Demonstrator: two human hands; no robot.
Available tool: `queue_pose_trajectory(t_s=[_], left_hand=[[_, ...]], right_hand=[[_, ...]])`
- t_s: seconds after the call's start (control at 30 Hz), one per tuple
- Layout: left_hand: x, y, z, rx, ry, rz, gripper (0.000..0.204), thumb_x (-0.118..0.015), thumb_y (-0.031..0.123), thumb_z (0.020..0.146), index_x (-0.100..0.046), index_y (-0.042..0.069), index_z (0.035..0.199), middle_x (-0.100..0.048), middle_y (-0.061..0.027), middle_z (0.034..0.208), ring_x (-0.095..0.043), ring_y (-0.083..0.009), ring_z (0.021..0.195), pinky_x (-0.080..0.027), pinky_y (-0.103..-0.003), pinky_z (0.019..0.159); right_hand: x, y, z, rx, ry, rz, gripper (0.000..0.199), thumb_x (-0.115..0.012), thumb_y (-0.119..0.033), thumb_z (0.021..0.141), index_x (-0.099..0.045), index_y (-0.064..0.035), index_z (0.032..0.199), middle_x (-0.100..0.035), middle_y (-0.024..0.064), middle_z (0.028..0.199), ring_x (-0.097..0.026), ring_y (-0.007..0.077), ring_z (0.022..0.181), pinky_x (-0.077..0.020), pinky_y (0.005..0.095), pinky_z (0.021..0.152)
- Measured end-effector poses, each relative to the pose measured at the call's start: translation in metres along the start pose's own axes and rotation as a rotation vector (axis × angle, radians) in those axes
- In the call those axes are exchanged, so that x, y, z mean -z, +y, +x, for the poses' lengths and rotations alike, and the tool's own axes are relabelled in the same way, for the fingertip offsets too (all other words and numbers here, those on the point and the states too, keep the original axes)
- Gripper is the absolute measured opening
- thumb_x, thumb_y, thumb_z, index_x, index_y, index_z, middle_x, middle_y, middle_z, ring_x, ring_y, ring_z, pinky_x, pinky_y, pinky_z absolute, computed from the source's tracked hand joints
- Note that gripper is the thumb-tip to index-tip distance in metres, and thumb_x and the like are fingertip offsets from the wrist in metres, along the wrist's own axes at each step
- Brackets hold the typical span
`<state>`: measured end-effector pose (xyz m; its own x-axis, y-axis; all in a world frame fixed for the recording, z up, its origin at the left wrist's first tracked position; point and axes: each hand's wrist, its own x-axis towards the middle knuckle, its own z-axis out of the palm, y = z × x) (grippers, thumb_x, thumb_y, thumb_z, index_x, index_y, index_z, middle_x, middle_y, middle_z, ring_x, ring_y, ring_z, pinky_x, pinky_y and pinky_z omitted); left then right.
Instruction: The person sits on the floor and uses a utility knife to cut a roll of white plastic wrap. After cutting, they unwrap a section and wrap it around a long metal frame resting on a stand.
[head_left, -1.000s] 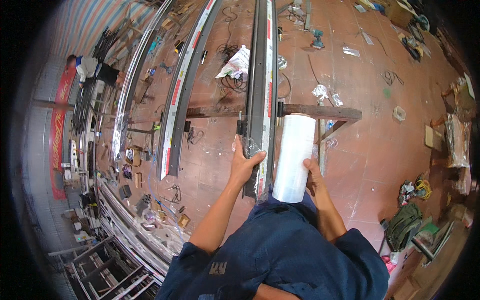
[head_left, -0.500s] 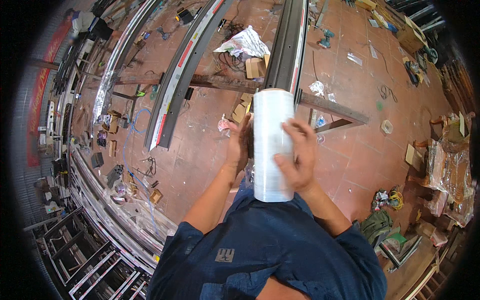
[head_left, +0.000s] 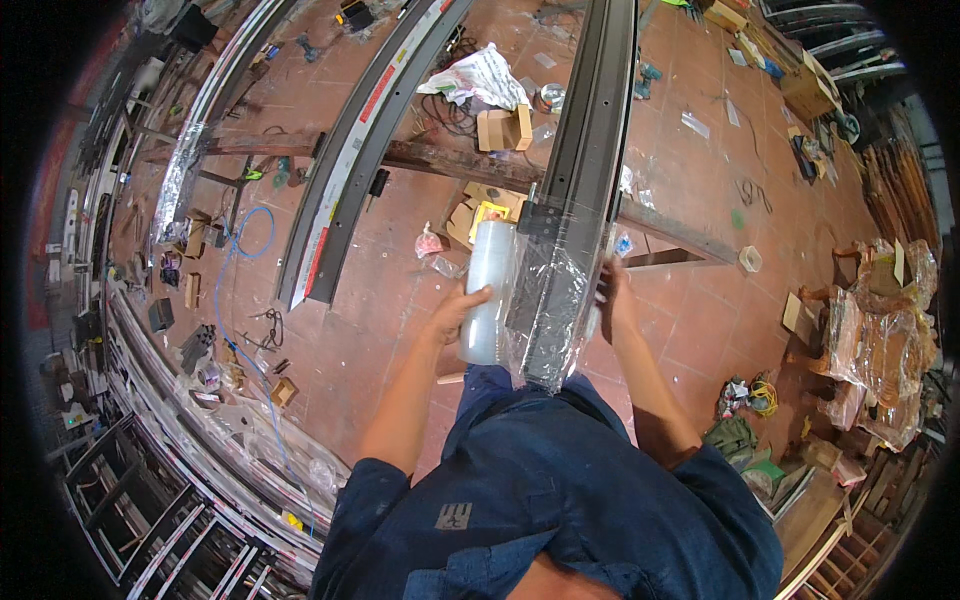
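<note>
My left hand (head_left: 462, 312) is closed around a roll of clear stretch film (head_left: 486, 285), its thumb across the front. The roll stands lengthwise along the left side of a long dark metal profile (head_left: 572, 220). Clear film (head_left: 550, 320) is wrapped over the near end of the profile, wrinkled and shiny, and spans to the roll. On the profile's right side is my right hand (head_left: 618, 300), open, its fingers by the edge and the tips partly hidden behind it.
The profile rests on a brown metal support (head_left: 680, 232). Another long profile (head_left: 350, 180) lies to the left. Cardboard boxes (head_left: 505, 128) and a white sack (head_left: 478, 75) lie on the tiled floor. Film-wrapped wooden furniture (head_left: 880, 335) stands right; metal frames (head_left: 180, 530) lie lower left.
The roll has moved from in front of the profile to its left side, uncovering the wrapped end. My right hand has left the roll and is now at the profile's right edge.
</note>
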<state>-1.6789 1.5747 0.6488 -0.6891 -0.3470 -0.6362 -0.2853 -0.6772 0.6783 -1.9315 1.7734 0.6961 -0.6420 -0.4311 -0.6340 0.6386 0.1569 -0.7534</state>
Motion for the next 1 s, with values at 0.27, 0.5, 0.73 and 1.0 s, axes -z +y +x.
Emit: queue_pose_trajectory(t_s=[0.27,0.5,0.73,1.0], left_hand=[[-0.054,-0.066,0.021,0.220,-0.019,-0.159,0.056,-0.055,0.044,0.110,-0.062,0.006,0.151,-0.074,-0.0163,0.136,-0.069,-0.0312,0.127,-0.054,-0.047,0.110],[-0.086,-0.009,0.009,0.329,0.228,-0.123,0.045,-0.047,0.029,0.115,-0.064,-0.003,0.144,-0.077,-0.0155,0.127,-0.079,-0.0259,0.102,-0.067,-0.042,0.085],[-0.093,-0.010,-0.043,0.215,0.297,-0.318,0.101,-0.027,0.083,0.106,-0.046,0.002,0.163,-0.062,-0.0217,0.153,-0.063,-0.0373,0.137,-0.052,-0.051,0.115],[-0.169,0.018,-0.107,-0.216,0.269,0.265,0.112,-0.078,0.046,0.100,-0.009,-0.003,0.174,-0.030,-0.0256,0.174,-0.035,-0.0313,0.160,-0.033,-0.041,0.128]], right_hand=[[-0.014,0.084,0.035,-0.285,-0.303,0.262,0.074,-0.066,-0.071,0.097,-0.071,-0.0076,0.134,-0.076,0.0124,0.118,-0.071,0.0236,0.113,-0.0567,0.0449,0.101],[0.019,0.093,0.035,-0.234,-0.367,0.395,0.090,-0.070,-0.083,0.088,-0.070,-0.0077,0.138,-0.076,0.0146,0.124,-0.073,0.0268,0.115,-0.0592,0.0481,0.103],[0.063,0.136,0.032,-0.277,-0.420,0.612,0.093,-0.065,-0.080,0.093,-0.063,-0.0057,0.148,-0.074,0.0159,0.136,-0.074,0.0304,0.117,-0.0616,0.0501,0.102],[0.087,0.098,-0.002,-0.058,-0.520,0.646,0.102,-0.065,-0.081,0.093,-0.053,-0.0036,0.157,-0.068,0.0152,0.145,-0.069,0.0295,0.128,-0.0590,0.0485,0.107]])
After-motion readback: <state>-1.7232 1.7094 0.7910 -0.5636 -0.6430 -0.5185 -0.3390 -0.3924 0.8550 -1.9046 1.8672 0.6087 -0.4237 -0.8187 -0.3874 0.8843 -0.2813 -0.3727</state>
